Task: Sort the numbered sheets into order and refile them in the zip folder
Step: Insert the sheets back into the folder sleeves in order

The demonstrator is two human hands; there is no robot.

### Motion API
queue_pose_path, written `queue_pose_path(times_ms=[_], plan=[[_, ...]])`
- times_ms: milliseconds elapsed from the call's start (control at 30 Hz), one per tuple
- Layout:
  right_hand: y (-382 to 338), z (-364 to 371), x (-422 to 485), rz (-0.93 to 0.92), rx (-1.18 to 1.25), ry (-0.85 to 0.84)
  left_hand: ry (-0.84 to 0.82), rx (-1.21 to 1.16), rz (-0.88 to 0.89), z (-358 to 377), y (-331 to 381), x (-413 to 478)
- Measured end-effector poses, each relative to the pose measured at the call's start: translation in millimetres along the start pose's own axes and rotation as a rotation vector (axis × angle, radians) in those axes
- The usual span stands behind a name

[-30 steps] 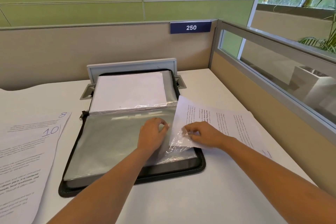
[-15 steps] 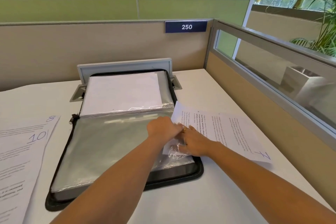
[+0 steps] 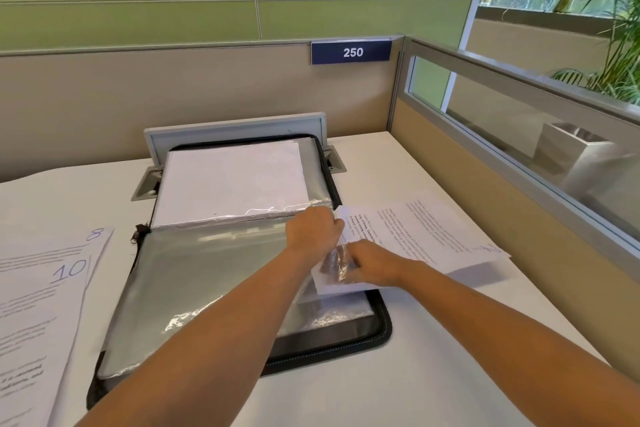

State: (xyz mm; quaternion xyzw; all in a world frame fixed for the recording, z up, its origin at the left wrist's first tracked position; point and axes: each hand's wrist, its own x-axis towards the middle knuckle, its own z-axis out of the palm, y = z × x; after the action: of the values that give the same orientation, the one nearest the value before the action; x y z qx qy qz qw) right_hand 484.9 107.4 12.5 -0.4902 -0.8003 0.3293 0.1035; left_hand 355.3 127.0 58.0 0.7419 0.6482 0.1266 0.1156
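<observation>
Refiling in progress: sheet 7 [image 3: 415, 236] is being fed into a clear sleeve [image 3: 207, 284] of the open zip folder [image 3: 381, 329].
Left hand [image 3: 313, 230]: closed on the sleeve's right edge.
Right hand [image 3: 375, 265]: pressed on sheet 7; grip cannot be told.
Remaining: sheets 8 [image 3: 95, 236] and 10 [image 3: 41, 305] are left on the desk [image 3: 398, 399], unfiled.

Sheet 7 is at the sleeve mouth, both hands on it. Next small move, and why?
Probably slide sheet 7 leftward, deeper into the clear sleeve. Only its near corner sits under the crinkled plastic where the right hand pinches it; most still lies outside on the desk. The left hand appears to hold the sleeve edge open.
</observation>
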Motion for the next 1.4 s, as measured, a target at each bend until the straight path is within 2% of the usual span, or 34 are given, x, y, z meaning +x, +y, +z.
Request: queue_pose_path(times_ms=[67, 167, 333, 500, 633, 733, 833, 967, 1067, 1167, 1300, 1400], plan=[[-2, -5, 6, 0.017, 0.039, 0.137, -0.006, -0.014, 0.006, 0, -1, 2], [-1, -8, 20, 0.015, -0.121, 0.246, -0.006, -0.022, 0.015, 2, -2, 2], [18, 0, 36, 0.087, -0.387, 0.0, 0.172, -0.14, -0.113, -6, -34, -2], [-3, 0, 25, -0.106, -0.451, 0.023, 0.337, -0.144, -0.155, 9, -105, -13], [-13, -6, 28, -0.131, -0.438, -0.046, 0.411, -0.088, -0.163, 19, -135, -30], [-12, -5, 33, -0.157, -0.448, -0.064, 0.41, -0.074, -0.156, 25, -143, -36], [-15, -5, 36, -0.069, -0.445, -0.136, 0.373, -0.059, -0.163, 30, -146, -37], [-12, -2, 44, -0.042, -0.532, -0.09, 0.348, -0.064, -0.187, 31, -147, -38], [-6, -2, 47, -0.109, -0.653, -0.059, 0.36, -0.068, -0.203, 29, -144, -37], [-1, 0, 42, -0.169, -0.66, -0.072, 0.381, -0.094, -0.179, 22, -133, -34], [6, 9, 40, -0.242, -0.703, -0.203, 0.361, -0.077, -0.094, 18, -110, -26], [2, 9, 46, -0.285, -0.756, -0.261, 0.352, -0.137, -0.129, 19, -106, -25]])
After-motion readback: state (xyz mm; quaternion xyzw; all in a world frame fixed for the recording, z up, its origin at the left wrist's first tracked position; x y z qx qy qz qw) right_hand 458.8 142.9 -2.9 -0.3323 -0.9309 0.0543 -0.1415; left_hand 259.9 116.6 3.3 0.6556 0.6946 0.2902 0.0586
